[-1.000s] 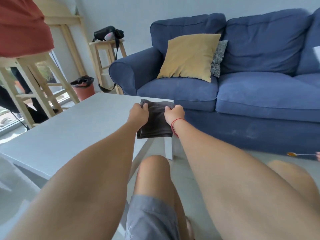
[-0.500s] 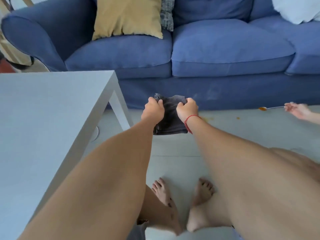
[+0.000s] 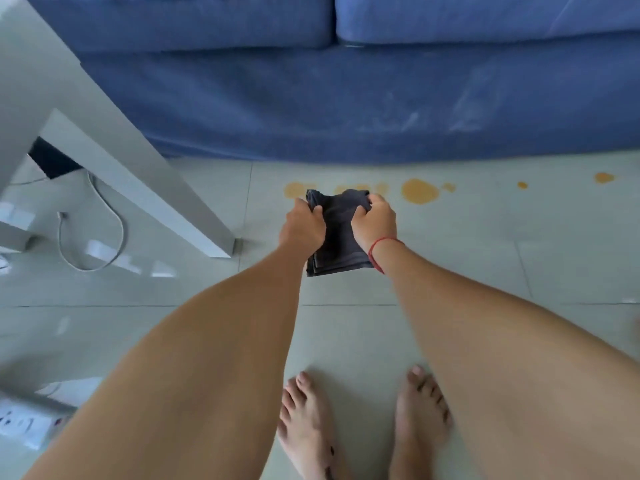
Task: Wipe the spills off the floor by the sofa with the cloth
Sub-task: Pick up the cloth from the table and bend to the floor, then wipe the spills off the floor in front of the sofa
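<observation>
The left hand [image 3: 303, 226] and the right hand [image 3: 375, 221] each grip a side of a folded dark grey cloth [image 3: 337, 233], fingers closed on its upper edge, holding it above the pale tiled floor [image 3: 450, 265]. Orange spills [image 3: 419, 191] dot the tiles just beyond the cloth, along the base of the blue sofa [image 3: 346, 98]. A white table leg [image 3: 145, 174] slants at left; bare feet [image 3: 419, 427] stand below.

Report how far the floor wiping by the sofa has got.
Done: the folded dark cloth is picked up, gripped by the left hand and right hand. In hand: it is held over the floor beside the orange spills. Left: all the wiping; the puddles and small drops along the sofa look untouched.
</observation>
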The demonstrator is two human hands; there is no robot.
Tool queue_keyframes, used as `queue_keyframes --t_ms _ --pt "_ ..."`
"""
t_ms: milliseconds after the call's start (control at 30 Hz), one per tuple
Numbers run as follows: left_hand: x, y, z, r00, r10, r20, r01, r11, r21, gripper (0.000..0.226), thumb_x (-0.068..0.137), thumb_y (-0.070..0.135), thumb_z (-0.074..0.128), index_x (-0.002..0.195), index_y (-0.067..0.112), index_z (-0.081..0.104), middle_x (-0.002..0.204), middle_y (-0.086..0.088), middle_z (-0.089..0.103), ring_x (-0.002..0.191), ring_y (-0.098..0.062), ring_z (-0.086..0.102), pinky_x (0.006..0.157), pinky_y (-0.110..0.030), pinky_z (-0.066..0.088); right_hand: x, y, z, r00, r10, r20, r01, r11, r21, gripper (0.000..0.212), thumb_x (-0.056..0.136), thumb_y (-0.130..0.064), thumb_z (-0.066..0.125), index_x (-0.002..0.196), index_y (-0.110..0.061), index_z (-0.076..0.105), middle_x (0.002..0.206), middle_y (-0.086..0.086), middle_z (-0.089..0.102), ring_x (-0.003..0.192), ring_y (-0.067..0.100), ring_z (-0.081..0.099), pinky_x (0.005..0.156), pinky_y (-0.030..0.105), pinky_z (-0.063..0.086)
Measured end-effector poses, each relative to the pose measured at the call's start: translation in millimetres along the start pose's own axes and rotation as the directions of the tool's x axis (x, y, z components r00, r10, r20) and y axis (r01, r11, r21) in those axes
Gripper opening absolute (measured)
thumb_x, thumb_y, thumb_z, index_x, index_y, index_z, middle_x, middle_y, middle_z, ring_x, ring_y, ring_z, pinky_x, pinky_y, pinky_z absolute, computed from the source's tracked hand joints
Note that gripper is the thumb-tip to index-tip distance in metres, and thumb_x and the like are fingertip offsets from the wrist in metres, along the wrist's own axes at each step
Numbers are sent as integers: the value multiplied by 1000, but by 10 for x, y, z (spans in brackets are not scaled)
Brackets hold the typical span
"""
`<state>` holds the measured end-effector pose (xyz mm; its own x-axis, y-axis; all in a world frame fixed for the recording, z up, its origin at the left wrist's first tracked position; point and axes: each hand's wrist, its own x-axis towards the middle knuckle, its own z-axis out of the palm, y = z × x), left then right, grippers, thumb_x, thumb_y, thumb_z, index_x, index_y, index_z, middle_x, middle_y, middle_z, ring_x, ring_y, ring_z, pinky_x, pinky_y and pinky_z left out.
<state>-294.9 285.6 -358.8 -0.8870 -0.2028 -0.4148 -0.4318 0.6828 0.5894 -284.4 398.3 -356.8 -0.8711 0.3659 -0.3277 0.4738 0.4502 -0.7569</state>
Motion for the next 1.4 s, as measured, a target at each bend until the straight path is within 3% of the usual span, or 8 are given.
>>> queue_keyframes --t_ms 133,200,300,433,700,833,1067,1400 --pt "373 -227 350 997 -68 49 67 998 5 40 101 33 38 129 5 42 128 -20 54 118 -38 53 99 -46 45 319 342 343 999 48 -15 -49 998 -36 36 97 -14 43 131 -6 47 129 16 58 117 36 55 93 37 45" --pt "533 -379 452 996 -75 40 72 995 72 50 101 37 36 141 7 34 139 -17 46 130 -35 43 105 -46 39 420 541 486 999 -11 -49 0 975 -222 46 97 -21 44 140 -7 38 143 13 46 129 33 46 101 42 39" --pt "726 -673 501 998 -40 -45 50 964 261 61 100 42 32 151 10 20 155 -16 24 143 -32 23 112 -47 26 437 845 670 956 -275 99 285 800 -528 60 96 -35 43 149 -13 26 159 10 22 146 27 23 115 46 22" --pt "1029 -981 501 996 -4 -92 38 929 369 70 99 46 30 156 14 3 162 -17 -8 150 -30 -7 121 -45 5 498 1027 964 849 -425 313 525 624 -578 65 93 -50 32 151 -22 25 161 8 18 148 27 19 118 52 13" --pt "1321 -1257 493 997 -1 -83 39 889 456 71 97 57 21 155 26 -7 162 -5 -17 150 -25 -14 120 -47 -7 686 1256 1070 852 -471 228 498 597 -628 57 94 -51 30 146 -27 37 157 -1 31 145 25 29 118 45 16" --pt "1385 -1260 467 999 -32 -34 45 883 468 71 97 56 19 153 27 -12 161 -5 -22 149 -25 -19 118 -47 -11 993 1046 1103 916 -367 159 372 634 -678 57 94 -50 26 148 -32 31 160 5 21 147 31 19 117 53 12" --pt "1422 -1264 469 999 -54 6 45 879 475 70 98 55 19 152 28 -16 159 -4 -27 148 -25 -22 117 -47 -13 1419 724 1343 903 -384 193 398 576 -714 60 94 -50 31 150 -33 22 162 6 10 149 34 7 116 60 4" --pt "1360 -1139 256 980 -113 162 20 875 483 70 97 56 15 151 28 -22 156 -5 -33 145 -25 -28 119 -47 -12 541 1106 1226 897 -391 208 418 591 -690 65 90 -59 34 147 -28 34 158 8 26 146 37 21 115 60 16"
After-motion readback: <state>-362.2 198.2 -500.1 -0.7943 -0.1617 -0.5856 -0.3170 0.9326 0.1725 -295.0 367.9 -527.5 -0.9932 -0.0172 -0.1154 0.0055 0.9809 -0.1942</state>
